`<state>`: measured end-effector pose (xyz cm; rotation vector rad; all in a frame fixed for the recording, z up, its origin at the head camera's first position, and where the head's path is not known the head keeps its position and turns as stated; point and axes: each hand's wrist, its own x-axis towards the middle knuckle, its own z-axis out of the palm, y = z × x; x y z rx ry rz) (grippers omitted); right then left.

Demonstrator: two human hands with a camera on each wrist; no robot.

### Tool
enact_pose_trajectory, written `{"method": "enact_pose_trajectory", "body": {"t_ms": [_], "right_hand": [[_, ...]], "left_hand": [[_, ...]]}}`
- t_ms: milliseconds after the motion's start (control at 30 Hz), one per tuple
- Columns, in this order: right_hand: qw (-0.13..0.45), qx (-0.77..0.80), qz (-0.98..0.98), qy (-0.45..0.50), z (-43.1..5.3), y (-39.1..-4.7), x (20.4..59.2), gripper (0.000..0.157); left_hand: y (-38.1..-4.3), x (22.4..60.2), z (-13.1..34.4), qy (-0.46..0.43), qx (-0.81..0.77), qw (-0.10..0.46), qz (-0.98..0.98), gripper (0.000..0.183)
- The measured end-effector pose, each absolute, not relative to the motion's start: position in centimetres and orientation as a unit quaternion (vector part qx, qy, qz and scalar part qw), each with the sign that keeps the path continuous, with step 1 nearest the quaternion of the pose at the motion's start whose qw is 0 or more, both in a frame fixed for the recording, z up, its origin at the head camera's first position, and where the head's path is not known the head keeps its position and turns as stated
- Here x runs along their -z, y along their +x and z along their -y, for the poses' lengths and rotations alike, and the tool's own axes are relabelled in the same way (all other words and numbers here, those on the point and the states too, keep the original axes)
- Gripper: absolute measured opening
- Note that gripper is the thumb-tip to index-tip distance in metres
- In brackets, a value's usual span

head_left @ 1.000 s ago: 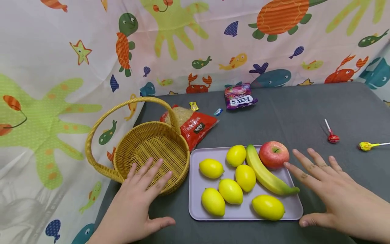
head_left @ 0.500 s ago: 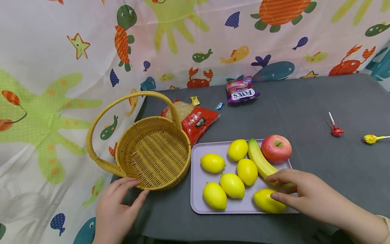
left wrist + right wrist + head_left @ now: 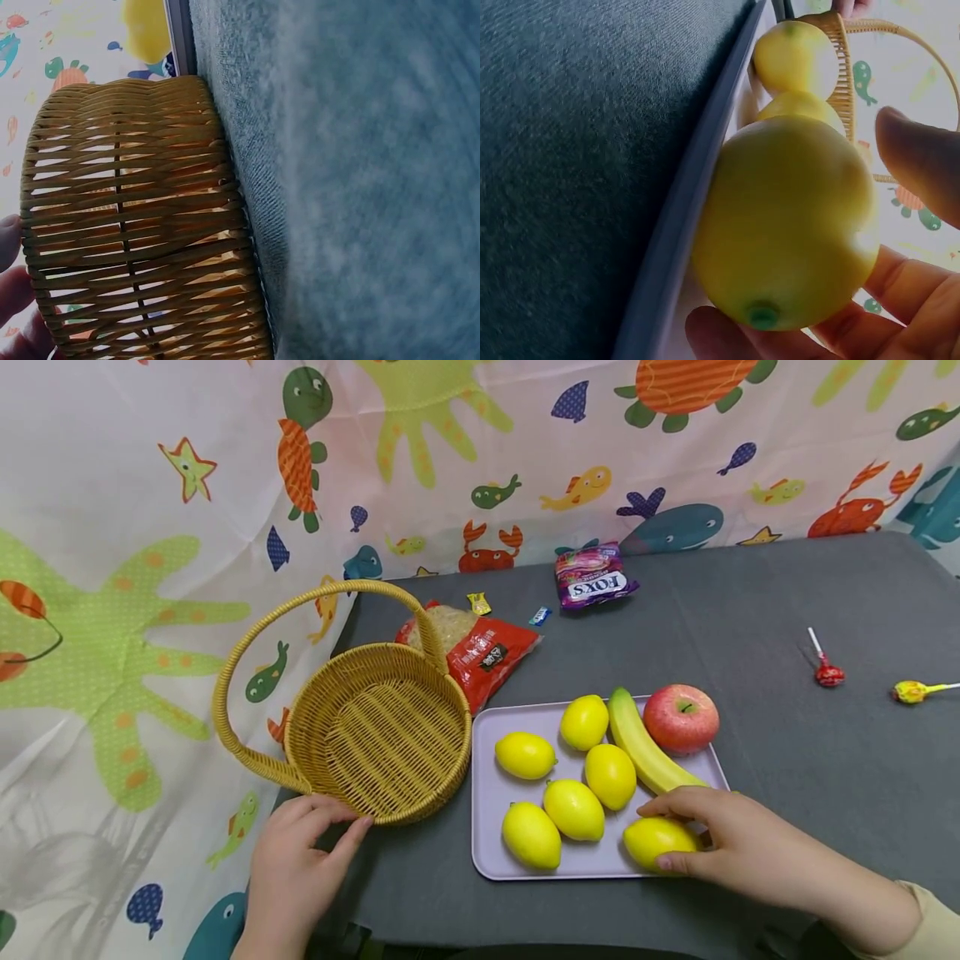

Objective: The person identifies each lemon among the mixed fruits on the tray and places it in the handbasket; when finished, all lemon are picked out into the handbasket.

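Observation:
In the head view my left hand (image 3: 296, 860) pinches the near rim of a round wicker basket (image 3: 382, 752) between thumb and fingers. The left wrist view shows the woven side of the basket (image 3: 135, 210) close up, with fingertips (image 3: 11, 289) at its rim. My right hand (image 3: 738, 843) has its fingers and thumb around the lemon (image 3: 654, 842) at the tray's near right. That same lemon (image 3: 787, 225) fills the middle of the right wrist view, still on the lilac tray (image 3: 491, 860). The tray also bears several other lemons (image 3: 573, 810), a banana (image 3: 645, 747) and a red apple (image 3: 681, 718).
Behind basket and tray lies a red bag (image 3: 487, 660). Two small wrapped candies (image 3: 478, 603) and a purple candy bag (image 3: 592, 577) lie farther back. At right are a red lollipop (image 3: 828, 673) and a yellow lollipop (image 3: 911, 692). A printed curtain (image 3: 420, 460) borders the table.
Both hands were spread above the basket and tray. The left has come down to the basket's rim and taken hold; the right has moved left and closed around the near right lemon.

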<state>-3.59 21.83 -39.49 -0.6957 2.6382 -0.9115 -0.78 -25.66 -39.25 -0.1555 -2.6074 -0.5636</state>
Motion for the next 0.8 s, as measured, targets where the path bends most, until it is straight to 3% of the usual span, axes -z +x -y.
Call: {"method": "enact_pose_trajectory", "body": {"t_ms": [167, 500, 800], "right_hand": [[0.163, 0.316, -0.907, -0.226, -21.8, -4.0, 39.8, 0.054], [0.281, 0.429, -0.838, -0.186, -20.9, -6.1, 38.0, 0.043], [0.359, 0.594, -0.699, -0.170, -14.0, -10.0, 34.0, 0.046]], "left_hand": [[-0.7, 39.3, 25.7, -0.065, 0.201, 0.236, 0.949, 0.020], [-0.4, 39.4, 25.8, -0.048, 0.206, 0.233, 0.949, 0.019], [-0.5, 39.6, 25.1, -0.028, 0.207, 0.237, 0.949, 0.020]]}}
